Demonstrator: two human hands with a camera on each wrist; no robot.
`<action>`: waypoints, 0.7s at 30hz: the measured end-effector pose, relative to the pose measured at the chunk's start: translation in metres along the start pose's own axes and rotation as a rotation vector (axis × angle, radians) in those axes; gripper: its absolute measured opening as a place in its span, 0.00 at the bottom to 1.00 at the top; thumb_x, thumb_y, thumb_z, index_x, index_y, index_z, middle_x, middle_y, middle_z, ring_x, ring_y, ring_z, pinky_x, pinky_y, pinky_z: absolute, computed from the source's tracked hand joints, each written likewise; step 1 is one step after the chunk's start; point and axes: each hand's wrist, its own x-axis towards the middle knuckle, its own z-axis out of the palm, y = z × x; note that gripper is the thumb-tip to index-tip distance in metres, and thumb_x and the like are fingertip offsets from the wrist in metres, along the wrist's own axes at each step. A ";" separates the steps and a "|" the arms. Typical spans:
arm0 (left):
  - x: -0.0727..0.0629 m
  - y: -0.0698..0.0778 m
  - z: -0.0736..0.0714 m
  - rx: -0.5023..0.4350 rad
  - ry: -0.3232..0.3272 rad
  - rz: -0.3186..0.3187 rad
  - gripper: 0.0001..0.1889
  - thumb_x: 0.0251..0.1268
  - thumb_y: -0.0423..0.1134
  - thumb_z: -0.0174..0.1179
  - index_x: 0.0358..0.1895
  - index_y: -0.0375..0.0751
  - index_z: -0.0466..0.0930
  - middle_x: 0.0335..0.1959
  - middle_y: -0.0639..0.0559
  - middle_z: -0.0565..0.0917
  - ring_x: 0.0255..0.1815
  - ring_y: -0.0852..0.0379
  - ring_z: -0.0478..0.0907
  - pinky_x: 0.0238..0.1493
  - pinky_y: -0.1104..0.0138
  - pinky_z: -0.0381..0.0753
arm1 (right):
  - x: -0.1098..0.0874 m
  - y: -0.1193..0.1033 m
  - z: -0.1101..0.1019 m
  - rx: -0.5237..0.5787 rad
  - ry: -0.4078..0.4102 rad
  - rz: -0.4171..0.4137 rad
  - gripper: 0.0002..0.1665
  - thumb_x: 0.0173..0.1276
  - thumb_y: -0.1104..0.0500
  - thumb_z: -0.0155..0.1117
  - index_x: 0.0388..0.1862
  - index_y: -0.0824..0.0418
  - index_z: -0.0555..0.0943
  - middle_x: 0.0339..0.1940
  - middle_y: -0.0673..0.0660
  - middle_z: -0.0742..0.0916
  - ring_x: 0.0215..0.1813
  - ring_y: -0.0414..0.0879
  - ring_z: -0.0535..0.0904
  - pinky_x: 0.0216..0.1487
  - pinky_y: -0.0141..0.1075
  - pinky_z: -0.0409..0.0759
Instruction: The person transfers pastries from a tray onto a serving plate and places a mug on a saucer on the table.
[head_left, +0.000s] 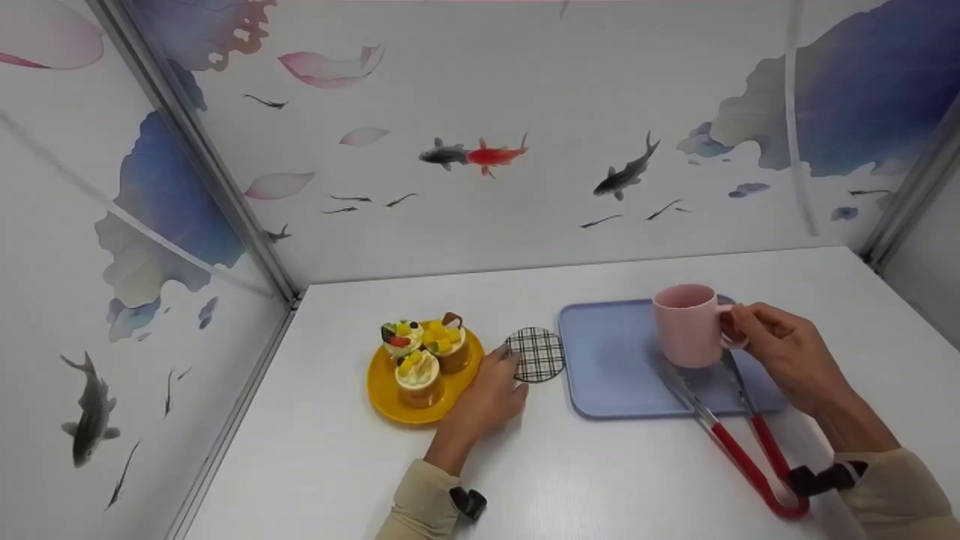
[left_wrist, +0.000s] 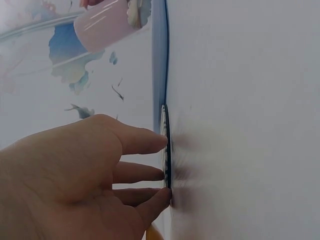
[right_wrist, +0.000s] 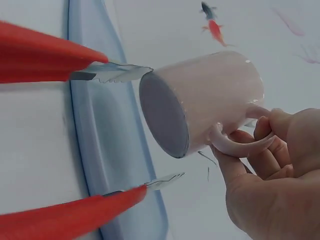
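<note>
My left hand rests low on the table beside a round black-and-white checked coaster. In the left wrist view its fingertips are spread along the edge of the flat coaster. My right hand grips the handle of a pink mug. The mug is held up over the blue tray, its base showing in the right wrist view. Red-handled metal tongs lie with their tips on the tray, spread apart below the mug.
Left of my left hand is a yellow plate with several cups of cream and fruit dessert. The coaster lies right by the tray's left edge. Painted panels stand behind the table and on its left.
</note>
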 end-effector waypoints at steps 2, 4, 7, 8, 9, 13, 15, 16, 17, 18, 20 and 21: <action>0.000 0.000 0.000 0.006 -0.006 -0.008 0.31 0.81 0.44 0.61 0.81 0.38 0.69 0.86 0.40 0.65 0.86 0.41 0.64 0.85 0.46 0.67 | 0.000 -0.001 0.004 0.014 0.003 -0.003 0.27 0.88 0.49 0.54 0.71 0.67 0.79 0.58 0.37 0.88 0.59 0.29 0.85 0.60 0.15 0.79; 0.000 0.001 0.001 0.001 -0.012 -0.015 0.32 0.81 0.44 0.61 0.82 0.39 0.69 0.87 0.40 0.64 0.87 0.42 0.64 0.85 0.46 0.67 | -0.001 -0.002 0.007 0.024 0.017 -0.006 0.27 0.88 0.49 0.53 0.71 0.67 0.79 0.59 0.36 0.88 0.61 0.26 0.85 0.60 0.16 0.79; -0.001 0.001 0.000 -0.003 -0.012 -0.011 0.31 0.82 0.44 0.61 0.82 0.38 0.69 0.87 0.39 0.63 0.87 0.41 0.64 0.86 0.46 0.66 | -0.003 -0.005 0.010 0.078 0.041 -0.015 0.28 0.88 0.48 0.53 0.71 0.68 0.79 0.60 0.36 0.88 0.62 0.26 0.85 0.61 0.16 0.79; -0.001 0.001 0.000 -0.004 -0.011 -0.009 0.31 0.82 0.44 0.61 0.81 0.38 0.69 0.87 0.39 0.63 0.87 0.41 0.63 0.86 0.46 0.66 | -0.004 -0.006 0.010 0.112 0.046 -0.018 0.28 0.88 0.49 0.53 0.70 0.69 0.79 0.61 0.37 0.88 0.63 0.26 0.85 0.62 0.17 0.79; -0.002 0.001 0.000 -0.002 -0.009 -0.004 0.31 0.82 0.44 0.60 0.81 0.38 0.69 0.87 0.39 0.63 0.87 0.41 0.63 0.86 0.46 0.66 | -0.004 -0.007 0.011 0.145 0.052 -0.022 0.27 0.88 0.49 0.54 0.69 0.70 0.78 0.61 0.39 0.88 0.63 0.27 0.85 0.62 0.17 0.79; -0.003 0.001 -0.001 0.004 0.001 0.011 0.31 0.82 0.44 0.60 0.82 0.38 0.69 0.87 0.39 0.63 0.87 0.41 0.64 0.86 0.46 0.66 | -0.006 -0.014 0.014 0.320 0.060 -0.026 0.27 0.86 0.51 0.56 0.63 0.76 0.76 0.61 0.45 0.89 0.64 0.30 0.87 0.64 0.20 0.80; -0.003 0.000 -0.001 0.006 0.001 0.010 0.31 0.82 0.45 0.60 0.82 0.39 0.69 0.87 0.39 0.62 0.87 0.41 0.64 0.86 0.47 0.66 | -0.006 -0.017 0.018 0.364 0.062 -0.031 0.27 0.86 0.52 0.57 0.62 0.78 0.75 0.62 0.47 0.89 0.64 0.31 0.87 0.65 0.22 0.80; -0.003 0.000 -0.001 0.005 0.001 0.010 0.31 0.82 0.45 0.60 0.82 0.39 0.69 0.87 0.39 0.62 0.87 0.41 0.64 0.86 0.47 0.66 | -0.005 -0.018 0.020 0.391 0.062 -0.035 0.28 0.86 0.52 0.57 0.63 0.78 0.75 0.62 0.48 0.89 0.65 0.32 0.87 0.65 0.23 0.80; -0.002 0.000 -0.001 0.004 0.002 0.010 0.31 0.82 0.45 0.60 0.82 0.39 0.69 0.88 0.39 0.62 0.87 0.41 0.64 0.86 0.47 0.66 | -0.005 -0.020 0.023 0.397 0.065 -0.038 0.28 0.86 0.52 0.58 0.64 0.78 0.75 0.62 0.48 0.89 0.65 0.32 0.87 0.66 0.23 0.80; -0.002 -0.001 -0.001 0.006 0.002 0.011 0.31 0.82 0.45 0.60 0.82 0.39 0.69 0.88 0.39 0.62 0.87 0.41 0.64 0.86 0.47 0.66 | -0.005 -0.021 0.025 0.401 0.066 -0.041 0.28 0.85 0.53 0.58 0.65 0.78 0.75 0.62 0.49 0.89 0.65 0.32 0.87 0.66 0.24 0.79; -0.002 -0.002 -0.001 0.007 0.005 0.012 0.31 0.82 0.45 0.60 0.82 0.38 0.69 0.88 0.39 0.62 0.87 0.41 0.64 0.86 0.47 0.66 | -0.004 -0.023 0.029 0.390 0.067 -0.046 0.28 0.85 0.52 0.58 0.65 0.77 0.76 0.63 0.49 0.89 0.65 0.32 0.87 0.66 0.24 0.79; -0.002 -0.002 -0.001 0.007 0.006 0.013 0.31 0.82 0.45 0.60 0.82 0.38 0.69 0.87 0.39 0.62 0.87 0.41 0.64 0.86 0.47 0.66 | -0.003 -0.025 0.031 0.380 0.067 -0.050 0.28 0.85 0.52 0.58 0.66 0.77 0.76 0.63 0.49 0.89 0.66 0.32 0.87 0.66 0.24 0.79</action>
